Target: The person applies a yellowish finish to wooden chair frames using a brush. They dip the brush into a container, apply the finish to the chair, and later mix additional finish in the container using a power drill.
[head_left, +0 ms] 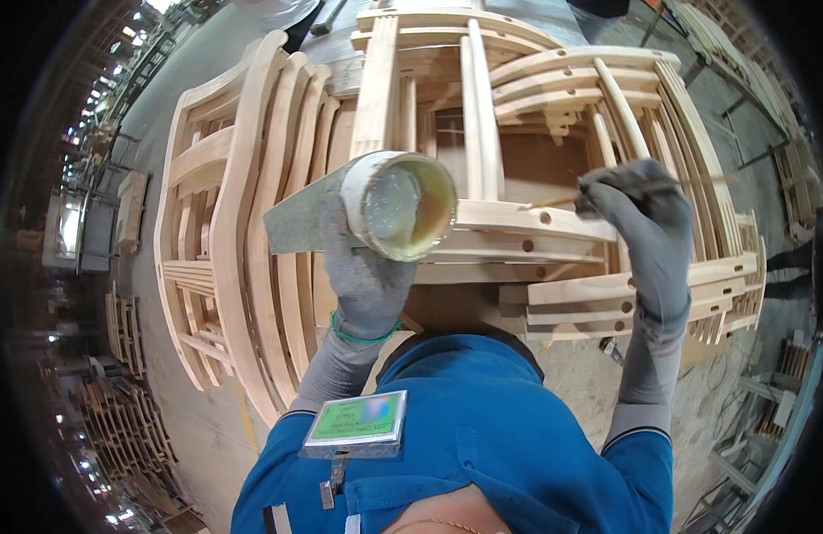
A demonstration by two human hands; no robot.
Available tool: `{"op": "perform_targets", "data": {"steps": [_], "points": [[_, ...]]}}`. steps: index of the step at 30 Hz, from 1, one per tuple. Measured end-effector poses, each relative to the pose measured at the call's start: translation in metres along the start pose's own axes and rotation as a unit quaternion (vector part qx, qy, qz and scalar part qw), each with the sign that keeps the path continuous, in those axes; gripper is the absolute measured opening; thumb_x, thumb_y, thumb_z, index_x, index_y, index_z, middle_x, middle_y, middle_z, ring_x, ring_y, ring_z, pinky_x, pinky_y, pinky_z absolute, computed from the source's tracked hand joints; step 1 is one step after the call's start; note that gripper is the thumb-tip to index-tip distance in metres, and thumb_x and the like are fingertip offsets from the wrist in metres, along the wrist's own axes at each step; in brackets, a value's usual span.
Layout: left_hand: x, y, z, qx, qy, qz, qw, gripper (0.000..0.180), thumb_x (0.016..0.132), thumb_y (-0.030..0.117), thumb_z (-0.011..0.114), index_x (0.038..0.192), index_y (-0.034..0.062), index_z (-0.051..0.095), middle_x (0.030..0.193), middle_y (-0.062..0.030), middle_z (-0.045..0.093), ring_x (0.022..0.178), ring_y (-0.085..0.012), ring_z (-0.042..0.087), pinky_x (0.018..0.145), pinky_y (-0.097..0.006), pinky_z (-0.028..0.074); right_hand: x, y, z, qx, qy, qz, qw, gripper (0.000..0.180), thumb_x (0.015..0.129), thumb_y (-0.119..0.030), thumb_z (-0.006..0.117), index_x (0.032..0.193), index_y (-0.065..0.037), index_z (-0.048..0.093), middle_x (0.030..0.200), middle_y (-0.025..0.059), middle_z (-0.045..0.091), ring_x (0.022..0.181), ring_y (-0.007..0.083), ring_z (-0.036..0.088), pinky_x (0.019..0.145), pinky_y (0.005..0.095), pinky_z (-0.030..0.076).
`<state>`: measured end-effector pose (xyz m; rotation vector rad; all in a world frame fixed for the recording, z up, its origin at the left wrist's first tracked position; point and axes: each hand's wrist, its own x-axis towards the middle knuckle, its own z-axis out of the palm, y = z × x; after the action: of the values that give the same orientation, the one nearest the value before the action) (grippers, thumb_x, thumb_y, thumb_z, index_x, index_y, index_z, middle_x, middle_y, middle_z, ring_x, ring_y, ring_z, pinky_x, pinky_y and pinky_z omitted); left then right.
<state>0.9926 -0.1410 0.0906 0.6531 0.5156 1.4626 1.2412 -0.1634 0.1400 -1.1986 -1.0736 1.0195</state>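
Observation:
My left hand [367,285], in a grey glove, is closed around a round container [353,191] with a pale, glossy, glue-like substance [392,203] inside. A flat grey-green piece [300,214] sticks out to the left behind it; whether it belongs to the container I cannot tell. My right hand [644,218], also gloved in grey, pinches a thin stick [558,204]. The stick's pale tip points left, near a hole in a light wooden rail [500,216]. Whether the tip touches the wood is unclear.
Chair-like wooden frames [238,205] stand in a row at left. More slatted frames [607,76] with round holes are stacked ahead and at right. Parts of other people show at the far edge. Piled wood [126,436] lies at lower left, and a metal rack [758,427] stands at lower right.

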Motion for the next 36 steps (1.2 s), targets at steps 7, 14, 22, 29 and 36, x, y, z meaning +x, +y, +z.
{"op": "perform_targets", "data": {"steps": [7, 14, 22, 29, 36], "points": [[0.018, 0.019, -0.010, -0.047, -0.020, 0.046, 0.998, 0.046, 0.092, 0.037, 0.041, 0.125, 0.0051, 0.044, 0.119, -0.0112, 0.054, 0.112, -0.0236, 0.053, 0.097, -0.039, 0.042, -0.017, 0.005, 0.101, 0.049, -0.115, -0.183, 0.975, 0.017, 0.081, 0.007, 0.061, 0.096, 0.004, 0.054, 0.094, 0.0142, 0.063, 0.086, 0.0153, 0.062, 0.074, 0.0254, 0.053], [0.037, 0.031, -0.033, -0.033, 0.015, 0.155, 0.987, 0.047, 0.092, 0.043, 0.043, 0.124, 0.0078, 0.044, 0.117, -0.0077, 0.054, 0.109, -0.0191, 0.053, 0.096, -0.035, 0.044, -0.037, 0.018, 0.119, -0.045, -0.157, -0.360, 0.918, 0.025, 0.081, 0.006, 0.062, 0.102, -0.004, 0.053, 0.096, 0.0181, 0.064, 0.088, 0.0266, 0.065, 0.072, 0.0333, 0.055], [0.053, 0.035, -0.040, -0.056, -0.049, 0.128, 0.989, 0.046, 0.096, 0.038, 0.038, 0.130, 0.0077, 0.038, 0.126, -0.0093, 0.047, 0.116, -0.0212, 0.048, 0.097, -0.036, 0.044, -0.001, 0.031, 0.133, 0.098, -0.155, -0.285, 0.941, 0.025, 0.082, 0.008, 0.059, 0.102, -0.003, 0.051, 0.100, 0.0250, 0.061, 0.092, 0.0316, 0.063, 0.074, 0.0398, 0.056], [0.083, 0.044, -0.043, -0.050, 0.034, 0.132, 0.989, 0.052, 0.094, 0.039, 0.039, 0.136, 0.0079, 0.034, 0.133, -0.0081, 0.043, 0.124, -0.0246, 0.040, 0.103, -0.046, 0.035, 0.060, 0.010, 0.127, 0.059, -0.048, -0.209, 0.975, 0.015, 0.081, 0.001, 0.063, 0.094, 0.004, 0.056, 0.090, 0.0182, 0.065, 0.081, 0.0212, 0.065, 0.069, 0.0317, 0.056], [0.131, 0.076, -0.069, -0.064, 0.068, 0.151, 0.984, 0.049, 0.094, 0.039, 0.039, 0.133, 0.0086, 0.039, 0.133, -0.0084, 0.044, 0.123, -0.0255, 0.043, 0.104, -0.047, 0.035, 0.314, 0.031, 0.014, -0.116, 0.009, -0.171, 0.978, 0.022, 0.078, -0.012, 0.067, 0.093, 0.004, 0.060, 0.080, 0.0087, 0.063, 0.070, 0.0131, 0.060, 0.065, 0.0237, 0.049]]}}
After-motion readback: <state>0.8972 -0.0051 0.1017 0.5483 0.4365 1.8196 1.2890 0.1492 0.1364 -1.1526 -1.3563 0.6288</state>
